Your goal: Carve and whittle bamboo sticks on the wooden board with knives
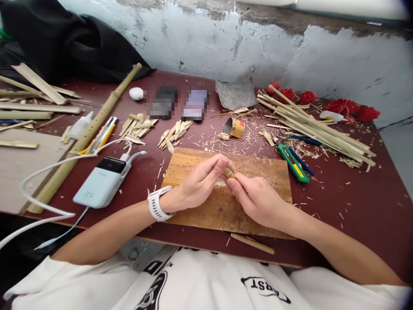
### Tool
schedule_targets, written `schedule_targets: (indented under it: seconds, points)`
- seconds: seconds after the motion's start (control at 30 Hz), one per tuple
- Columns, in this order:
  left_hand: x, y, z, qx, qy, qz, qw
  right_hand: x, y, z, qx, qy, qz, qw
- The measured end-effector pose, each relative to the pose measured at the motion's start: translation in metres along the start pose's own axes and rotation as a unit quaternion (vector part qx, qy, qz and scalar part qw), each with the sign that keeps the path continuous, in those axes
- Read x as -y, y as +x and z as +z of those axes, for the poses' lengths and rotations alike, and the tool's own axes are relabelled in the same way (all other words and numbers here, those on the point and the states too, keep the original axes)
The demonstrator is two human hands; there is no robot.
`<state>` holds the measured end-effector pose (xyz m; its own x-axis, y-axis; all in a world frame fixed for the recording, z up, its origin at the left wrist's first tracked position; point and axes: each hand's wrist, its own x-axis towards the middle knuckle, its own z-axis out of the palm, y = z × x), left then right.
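My left hand (204,178), with a white watch (158,204) on its wrist, is closed above a wooden board (190,165). My right hand (258,198) meets it from the right, thumb and fingers pinched together. Between the fingertips of both hands shows a small greenish-yellow bamboo piece (230,173). Most of this piece is hidden by the fingers, so its full shape cannot be made out. In front of the board, near the table's front edge, lies a thin knife with a wooden handle (254,244).
Sandpaper (238,128) lies curled beyond the board among shavings. A green utility knife (292,163) and bamboo strips (316,125) are at right. On the left are a power bank (100,185) with cables, a long bamboo pole (97,122), a yellow cutter (105,133) and pointed slivers (176,132).
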<state>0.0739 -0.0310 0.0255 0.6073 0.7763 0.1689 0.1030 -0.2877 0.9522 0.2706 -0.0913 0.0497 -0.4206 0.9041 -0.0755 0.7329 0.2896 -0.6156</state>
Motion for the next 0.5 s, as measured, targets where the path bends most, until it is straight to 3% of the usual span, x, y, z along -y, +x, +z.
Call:
schedule_targets:
  seconds: [0.1,0.23,0.4,0.5]
  points:
    - [0.004,0.001,-0.014,0.056,0.139,0.082,0.985,-0.001,-0.001,-0.001,0.001,-0.059,-0.016,0.998]
    - [0.003,-0.002,-0.028,0.106,0.354,0.183,0.911,0.001,-0.002,0.0,-0.002,-0.155,-0.028,0.988]
    - [-0.017,-0.012,-0.029,0.147,0.497,0.204,0.831,0.005,-0.005,0.0,0.002,-0.203,-0.031,0.979]
    - [-0.027,-0.017,-0.026,0.166,0.535,0.19,0.806,0.007,-0.007,0.001,0.016,-0.228,-0.036,0.973]
